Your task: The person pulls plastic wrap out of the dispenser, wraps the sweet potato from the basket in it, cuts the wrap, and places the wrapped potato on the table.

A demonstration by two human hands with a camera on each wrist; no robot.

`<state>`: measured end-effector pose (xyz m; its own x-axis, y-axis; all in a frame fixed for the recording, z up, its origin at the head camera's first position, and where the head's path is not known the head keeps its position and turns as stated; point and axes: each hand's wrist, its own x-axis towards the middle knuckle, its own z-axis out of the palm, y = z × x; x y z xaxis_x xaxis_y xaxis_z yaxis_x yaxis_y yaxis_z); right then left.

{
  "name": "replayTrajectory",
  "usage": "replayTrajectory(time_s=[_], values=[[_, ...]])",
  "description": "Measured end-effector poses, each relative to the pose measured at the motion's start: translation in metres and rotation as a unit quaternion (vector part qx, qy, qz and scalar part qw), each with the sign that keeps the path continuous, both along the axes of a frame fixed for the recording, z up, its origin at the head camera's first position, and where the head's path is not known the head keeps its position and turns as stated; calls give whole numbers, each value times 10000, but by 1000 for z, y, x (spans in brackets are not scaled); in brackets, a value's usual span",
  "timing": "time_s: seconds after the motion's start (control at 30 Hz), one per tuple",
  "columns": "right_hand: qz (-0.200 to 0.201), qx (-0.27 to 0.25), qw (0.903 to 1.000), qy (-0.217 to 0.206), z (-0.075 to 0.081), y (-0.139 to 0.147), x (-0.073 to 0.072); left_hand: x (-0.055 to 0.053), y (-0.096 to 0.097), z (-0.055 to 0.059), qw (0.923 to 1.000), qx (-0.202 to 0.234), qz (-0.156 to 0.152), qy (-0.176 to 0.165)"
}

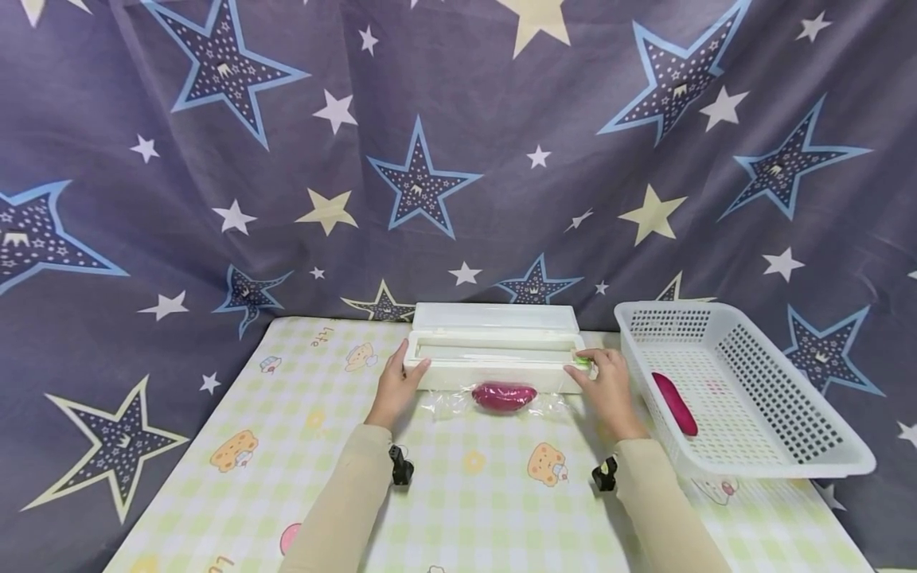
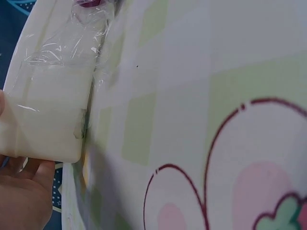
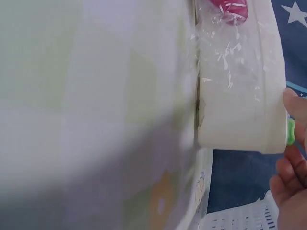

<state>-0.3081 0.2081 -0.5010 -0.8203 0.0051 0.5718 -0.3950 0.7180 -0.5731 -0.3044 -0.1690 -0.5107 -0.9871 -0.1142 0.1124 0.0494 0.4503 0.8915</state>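
Observation:
A long white cling film dispenser [image 1: 494, 376] stands at the back of the table, its lid [image 1: 496, 317] raised. My left hand [image 1: 396, 388] grips its left end, thumb on the front top edge and fingers around the end. At the right end my right hand [image 1: 607, 390] holds the dispenser, thumb on the front edge, fingers beside a small green piece [image 3: 290, 132]. Against the dispenser's front lies a dark pink, sweet-potato-shaped piece [image 1: 505, 396] wrapped in clear cling film [image 1: 447, 403]. The film spreads out to both sides of it, along the dispenser's front face in both wrist views.
To the right stands a white perforated plastic basket [image 1: 777, 469]. A second dark pink piece [image 1: 675, 404], unwrapped, lies inside it by the left wall. A green checked cloth [image 1: 458, 509] covers the table. Behind hangs a dark curtain [image 1: 301, 159] printed with stars.

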Motion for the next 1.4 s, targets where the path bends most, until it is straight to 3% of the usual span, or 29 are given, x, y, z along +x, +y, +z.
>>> replayTrajectory(time_s=[0.77, 1.0, 1.23, 1.4], values=[[627, 127, 9963, 578, -7, 14, -9, 0, 1, 0, 10000, 19, 21, -23], [887, 149, 9955, 290, -8, 17, -11, 1, 1, 2, 10000, -8, 7, -38], [1158, -147, 9926, -332, -4, 18, -13, 3, 1, 4, 10000, 38, 15, -58], [1313, -73, 9908, -319, 0, 18, -12, 3, 1, 3, 10000, 76, 13, -44]])
